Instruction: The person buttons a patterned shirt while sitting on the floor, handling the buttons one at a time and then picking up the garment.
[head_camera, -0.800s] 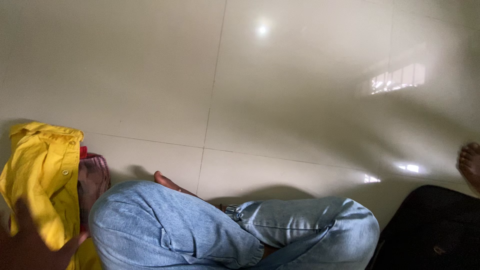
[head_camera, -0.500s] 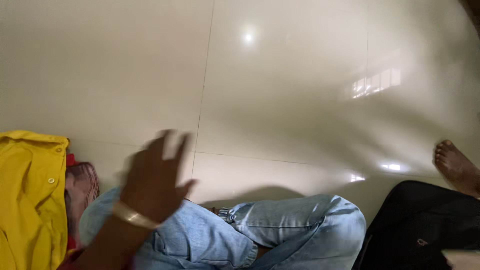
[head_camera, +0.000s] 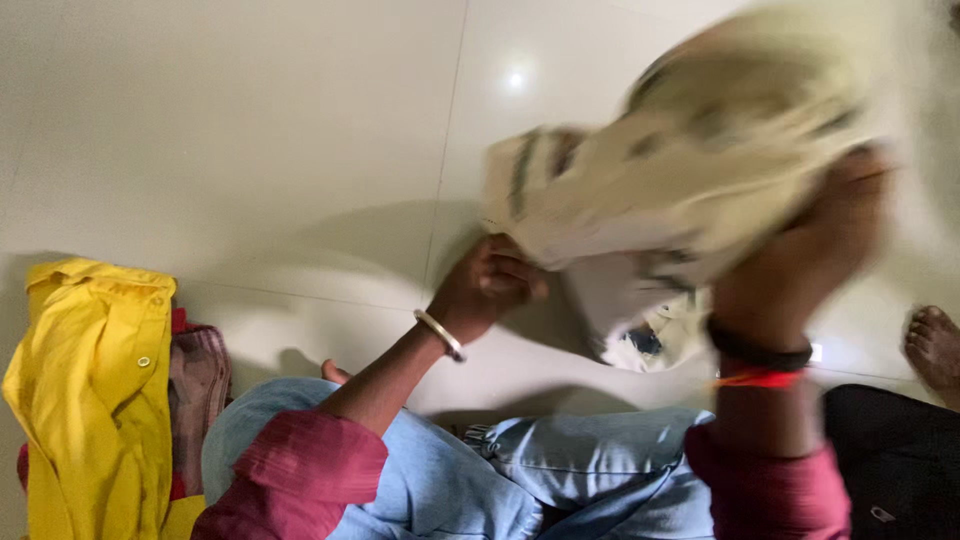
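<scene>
Head view: glossy cream floor tiles (head_camera: 250, 130) are filling the background. Left hand (head_camera: 490, 285) and right hand (head_camera: 800, 260) are gripping a blurred cream garment (head_camera: 680, 170) at upper right, fingers curled into its edge. It is draping softly, appearing light; hems offer the surest hold.

Both arms are up in front of the body, maroon sleeves pushed back to the forearms. The left hand (head_camera: 490, 285) is curled into a closed grip, knuckles forward, a thin metal bangle on the wrist. The right hand (head_camera: 800, 255) is raised higher and blurred, fingers clamped shut, dark band and red thread around its wrist.
</scene>
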